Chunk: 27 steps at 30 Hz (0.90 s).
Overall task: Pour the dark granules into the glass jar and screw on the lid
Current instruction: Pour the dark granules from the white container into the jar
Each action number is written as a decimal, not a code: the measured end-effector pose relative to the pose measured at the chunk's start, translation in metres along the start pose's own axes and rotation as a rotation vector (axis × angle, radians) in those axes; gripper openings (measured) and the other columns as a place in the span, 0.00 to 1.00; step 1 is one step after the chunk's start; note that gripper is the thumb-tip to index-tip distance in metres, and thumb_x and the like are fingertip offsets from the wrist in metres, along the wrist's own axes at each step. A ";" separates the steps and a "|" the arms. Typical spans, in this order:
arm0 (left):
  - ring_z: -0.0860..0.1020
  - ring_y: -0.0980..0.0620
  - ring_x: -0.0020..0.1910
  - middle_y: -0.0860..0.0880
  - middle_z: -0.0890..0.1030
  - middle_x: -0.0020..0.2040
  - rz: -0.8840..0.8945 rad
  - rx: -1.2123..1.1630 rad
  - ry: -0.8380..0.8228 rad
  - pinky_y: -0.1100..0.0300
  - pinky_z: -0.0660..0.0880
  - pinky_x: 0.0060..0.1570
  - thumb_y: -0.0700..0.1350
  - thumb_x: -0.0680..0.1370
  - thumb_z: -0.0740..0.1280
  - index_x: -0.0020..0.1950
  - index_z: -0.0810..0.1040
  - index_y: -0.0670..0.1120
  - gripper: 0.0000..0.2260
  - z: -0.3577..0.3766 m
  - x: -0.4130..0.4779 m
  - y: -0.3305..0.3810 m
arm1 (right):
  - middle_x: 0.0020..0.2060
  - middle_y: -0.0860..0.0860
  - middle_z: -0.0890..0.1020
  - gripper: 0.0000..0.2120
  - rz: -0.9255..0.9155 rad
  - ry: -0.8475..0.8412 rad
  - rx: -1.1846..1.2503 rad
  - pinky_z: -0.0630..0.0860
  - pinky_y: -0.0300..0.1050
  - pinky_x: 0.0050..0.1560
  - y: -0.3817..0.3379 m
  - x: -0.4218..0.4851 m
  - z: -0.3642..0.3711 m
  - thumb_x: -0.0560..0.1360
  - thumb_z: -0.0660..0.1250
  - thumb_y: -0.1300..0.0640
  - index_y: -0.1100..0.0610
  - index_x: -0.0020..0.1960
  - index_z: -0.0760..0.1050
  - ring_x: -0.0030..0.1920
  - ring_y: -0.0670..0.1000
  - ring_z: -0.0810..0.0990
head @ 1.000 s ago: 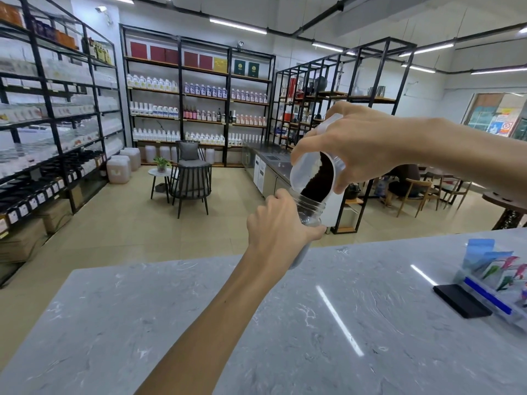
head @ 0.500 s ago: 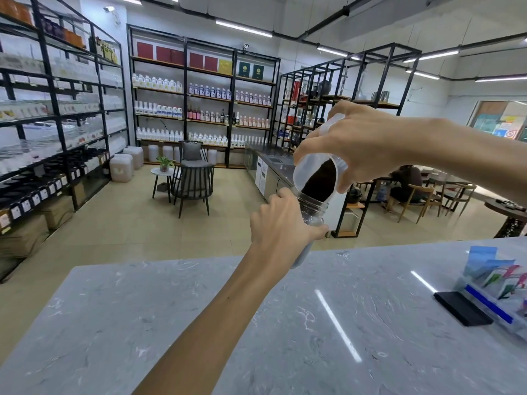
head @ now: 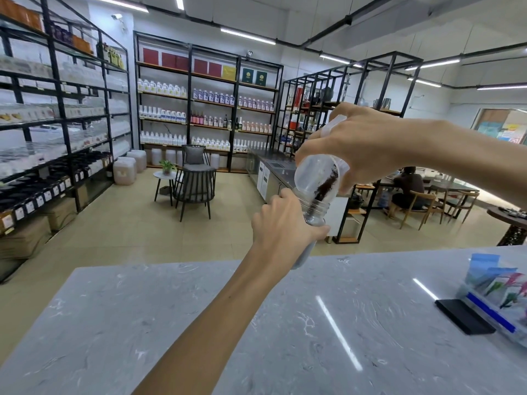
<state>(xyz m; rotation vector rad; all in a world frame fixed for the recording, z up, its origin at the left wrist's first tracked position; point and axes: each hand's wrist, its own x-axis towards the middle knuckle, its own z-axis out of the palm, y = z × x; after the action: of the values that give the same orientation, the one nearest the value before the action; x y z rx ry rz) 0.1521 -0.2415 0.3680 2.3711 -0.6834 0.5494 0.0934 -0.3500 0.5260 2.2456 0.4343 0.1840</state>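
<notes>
My left hand (head: 282, 223) grips a clear glass jar (head: 315, 215) held above the far edge of the marble counter (head: 285, 323); its threaded open mouth points up and my fingers hide most of its body. My right hand (head: 362, 149) holds a translucent plastic cup (head: 313, 175) tipped mouth-down onto the jar's rim. A thin streak of dark granules (head: 325, 185) runs down the cup's inner wall into the jar. No lid is in view.
A black flat object (head: 463, 316) and a clear tray of colourful packets (head: 502, 289) lie at the counter's right edge. Shelving racks, chairs and a seated person stand beyond the counter.
The cup has tipped steeper and most of the dark granules have left it; only a thin streak remains. Both hands hold the same grips.
</notes>
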 end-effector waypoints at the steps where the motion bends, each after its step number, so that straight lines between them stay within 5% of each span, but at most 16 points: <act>1: 0.79 0.44 0.51 0.48 0.77 0.50 0.001 0.005 0.002 0.56 0.63 0.39 0.68 0.67 0.72 0.57 0.70 0.44 0.33 0.000 0.000 0.000 | 0.60 0.43 0.81 0.38 0.011 0.004 0.012 0.65 0.62 0.66 0.003 -0.002 0.000 0.61 0.78 0.38 0.39 0.66 0.65 0.52 0.50 0.82; 4: 0.79 0.44 0.50 0.47 0.78 0.51 0.009 0.016 0.004 0.56 0.63 0.39 0.68 0.67 0.72 0.57 0.70 0.44 0.33 -0.001 -0.001 0.001 | 0.63 0.42 0.80 0.44 0.035 0.002 0.034 0.60 0.62 0.70 0.003 0.000 0.001 0.60 0.79 0.38 0.40 0.70 0.61 0.55 0.50 0.82; 27: 0.81 0.45 0.50 0.47 0.79 0.51 -0.003 0.023 0.009 0.57 0.65 0.38 0.68 0.67 0.73 0.56 0.71 0.43 0.33 0.003 -0.004 0.002 | 0.64 0.40 0.78 0.45 -0.012 0.080 -0.058 0.52 0.56 0.69 -0.001 0.000 0.008 0.60 0.79 0.38 0.39 0.69 0.59 0.49 0.49 0.84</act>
<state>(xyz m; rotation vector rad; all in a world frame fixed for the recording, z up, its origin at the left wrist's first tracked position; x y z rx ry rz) 0.1484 -0.2435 0.3648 2.3897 -0.6723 0.5691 0.0951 -0.3547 0.5199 2.1835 0.4790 0.2782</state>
